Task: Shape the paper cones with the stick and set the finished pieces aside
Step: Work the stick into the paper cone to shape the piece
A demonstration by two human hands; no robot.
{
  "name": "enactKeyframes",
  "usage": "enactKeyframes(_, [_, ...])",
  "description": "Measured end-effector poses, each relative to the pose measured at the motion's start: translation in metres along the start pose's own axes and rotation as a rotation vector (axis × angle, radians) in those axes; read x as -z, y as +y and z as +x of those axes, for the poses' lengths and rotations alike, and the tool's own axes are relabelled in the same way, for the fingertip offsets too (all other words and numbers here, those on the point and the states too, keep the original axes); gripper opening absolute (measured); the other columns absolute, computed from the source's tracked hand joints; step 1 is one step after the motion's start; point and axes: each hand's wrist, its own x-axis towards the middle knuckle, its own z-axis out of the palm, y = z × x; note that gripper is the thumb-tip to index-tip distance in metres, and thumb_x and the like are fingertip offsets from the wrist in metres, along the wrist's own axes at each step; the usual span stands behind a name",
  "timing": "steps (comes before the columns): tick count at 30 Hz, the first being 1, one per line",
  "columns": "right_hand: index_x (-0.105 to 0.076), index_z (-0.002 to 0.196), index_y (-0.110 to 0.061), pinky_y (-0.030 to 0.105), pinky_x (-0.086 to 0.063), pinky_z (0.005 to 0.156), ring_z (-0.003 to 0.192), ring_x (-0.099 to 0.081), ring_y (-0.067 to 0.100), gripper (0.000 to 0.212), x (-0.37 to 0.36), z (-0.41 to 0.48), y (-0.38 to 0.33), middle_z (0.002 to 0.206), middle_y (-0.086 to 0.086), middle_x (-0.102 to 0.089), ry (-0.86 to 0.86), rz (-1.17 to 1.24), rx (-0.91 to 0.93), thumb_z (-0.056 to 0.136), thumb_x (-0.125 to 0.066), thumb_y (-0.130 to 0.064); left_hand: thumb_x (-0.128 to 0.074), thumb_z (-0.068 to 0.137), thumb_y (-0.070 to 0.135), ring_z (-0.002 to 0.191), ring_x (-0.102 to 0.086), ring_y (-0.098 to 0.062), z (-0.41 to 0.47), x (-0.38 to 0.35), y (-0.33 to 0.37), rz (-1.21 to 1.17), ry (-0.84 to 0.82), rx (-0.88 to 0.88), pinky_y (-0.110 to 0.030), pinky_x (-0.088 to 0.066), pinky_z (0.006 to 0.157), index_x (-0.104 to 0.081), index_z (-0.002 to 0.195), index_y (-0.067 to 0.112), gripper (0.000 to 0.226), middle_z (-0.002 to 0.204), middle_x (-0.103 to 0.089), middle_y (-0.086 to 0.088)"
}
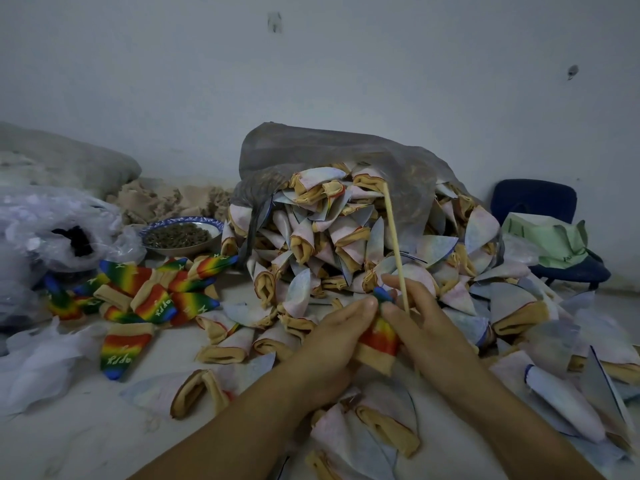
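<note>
A rainbow-striped cone (380, 336) with a tan cuff stands between my hands, its blue tip pointing up. My left hand (332, 336) grips its left side. My right hand (420, 322) pinches the cone's tip with thumb and forefinger and also holds a thin wooden stick (394, 244), which slants up and to the left over the pile. A big heap of pale, inside-out cones (346, 237) spills from a grey plastic bag (329, 150) straight ahead. Several finished rainbow cones (149, 292) lie grouped at the left.
A blue-rimmed bowl of dark pellets (181, 235) sits behind the rainbow cones. Clear plastic bags (52, 230) bulge at far left, white plastic scraps (38, 362) below them. A dark blue chair (540, 209) with a green bag (543, 240) stands at right. Loose pale cones (384, 427) surround my arms.
</note>
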Motion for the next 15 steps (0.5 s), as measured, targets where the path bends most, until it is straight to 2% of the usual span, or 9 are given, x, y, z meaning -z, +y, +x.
enactKeyframes(2, [-0.050,0.115,-0.046,0.000,-0.038,0.076,0.100,-0.052,-0.006,0.028,0.006,-0.001,0.002,0.112,-0.013,-0.054,0.042,-0.176,0.075,0.089,-0.040,-0.051,-0.051,0.095,0.028,0.103,-0.070,-0.022,0.004,0.006,0.011,-0.224,0.087,-0.059,-0.035,-0.056,0.083,-0.067,0.120,0.008,0.035,0.115,-0.071,-0.013])
enactKeyframes(4, [-0.052,0.121,-0.036,-0.002,-0.032,0.081,0.104,-0.050,0.003,0.032,0.016,-0.002,0.004,0.119,-0.001,-0.056,0.080,-0.356,0.171,0.095,-0.036,-0.040,-0.044,0.099,0.023,0.107,-0.069,-0.025,0.008,0.019,0.027,-0.461,0.188,-0.146,-0.038,-0.052,0.087,-0.059,0.125,0.004,0.035,0.121,-0.069,-0.017])
enactKeyframes(5, [-0.051,0.124,-0.039,-0.001,-0.032,0.083,0.103,-0.050,0.000,0.032,0.020,-0.003,0.004,0.119,-0.003,-0.059,0.044,-0.437,0.205,0.096,-0.035,-0.037,-0.040,0.102,0.022,0.108,-0.069,-0.026,0.007,0.025,0.035,-0.542,0.225,-0.182,-0.038,-0.050,0.090,-0.056,0.126,0.004,0.034,0.121,-0.068,-0.019])
enactKeyframes(7, [-0.039,0.117,-0.063,0.006,-0.039,0.084,0.102,-0.051,-0.008,0.030,0.024,-0.007,0.003,0.114,-0.017,-0.062,-0.078,-0.604,0.217,0.092,-0.035,-0.045,-0.037,0.104,0.023,0.101,-0.068,-0.024,0.005,0.034,0.048,-0.624,0.279,-0.214,-0.035,-0.045,0.100,-0.053,0.124,0.006,0.031,0.114,-0.071,-0.018])
enactKeyframes(9, [-0.030,0.106,-0.077,0.012,-0.044,0.081,0.104,-0.051,-0.008,0.028,0.024,-0.011,0.002,0.108,-0.030,-0.061,-0.144,-0.748,0.197,0.085,-0.029,-0.059,-0.038,0.104,0.026,0.087,-0.067,-0.019,0.004,0.040,0.053,-0.688,0.307,-0.210,-0.033,-0.037,0.110,-0.054,0.120,0.005,0.031,0.105,-0.074,-0.015])
enactKeyframes(11, [-0.025,0.102,-0.082,0.008,-0.043,0.075,0.103,-0.047,-0.013,0.027,0.022,-0.012,0.001,0.095,-0.042,-0.055,-0.119,-0.804,0.232,0.080,-0.021,-0.068,-0.041,0.103,0.028,0.081,-0.064,-0.017,0.004,0.043,0.054,-0.744,0.315,-0.213,-0.034,-0.035,0.112,-0.057,0.119,0.003,0.034,0.095,-0.072,-0.011])
enactKeyframes(13, [-0.023,0.105,-0.081,0.011,-0.043,0.065,0.099,-0.049,-0.009,0.028,0.022,-0.012,0.001,0.090,-0.036,-0.058,-0.078,-0.870,0.305,0.081,-0.017,-0.067,-0.043,0.102,0.029,0.082,-0.062,-0.018,0.005,0.044,0.055,-0.781,0.316,-0.223,-0.032,-0.035,0.111,-0.057,0.118,0.002,0.035,0.091,-0.067,-0.008])
enactKeyframes(15, [-0.031,0.116,-0.073,0.015,-0.042,0.058,0.086,-0.058,-0.001,0.035,0.023,-0.012,0.001,0.092,-0.024,-0.066,-0.040,-0.952,0.346,0.085,-0.020,-0.061,-0.043,0.103,0.029,0.082,-0.061,-0.019,0.005,0.041,0.054,-0.785,0.310,-0.239,-0.029,-0.038,0.107,-0.058,0.112,0.003,0.032,0.090,-0.063,-0.008])
